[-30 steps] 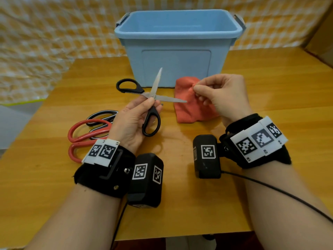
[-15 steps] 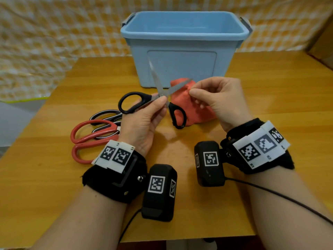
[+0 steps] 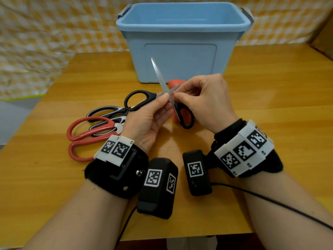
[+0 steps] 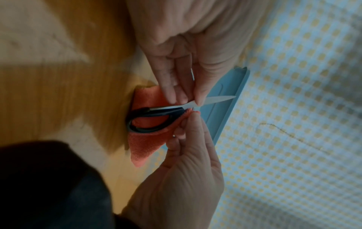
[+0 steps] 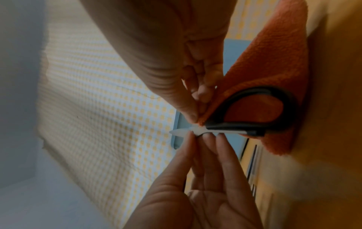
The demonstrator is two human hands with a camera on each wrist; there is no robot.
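Observation:
Black-handled scissors are held above the table with the blades spread apart, and one blade points up toward the bin. My left hand pinches them near the pivot, thumb and fingers on the metal. My right hand pinches a corner of an orange-red cloth against the scissors, right at the pivot. In the wrist views the cloth hangs behind one handle loop. The second blade is hidden by my right hand and the cloth.
A light blue plastic bin stands open at the back of the wooden table. Red-handled scissors and black-and-white-handled scissors lie at the left, beside my left wrist. A checked cloth hangs behind the table.
My left hand turned the scissors so the raised blade now leans left. My right hand brought the cloth corner in from the right until it met the scissors at the pivot.

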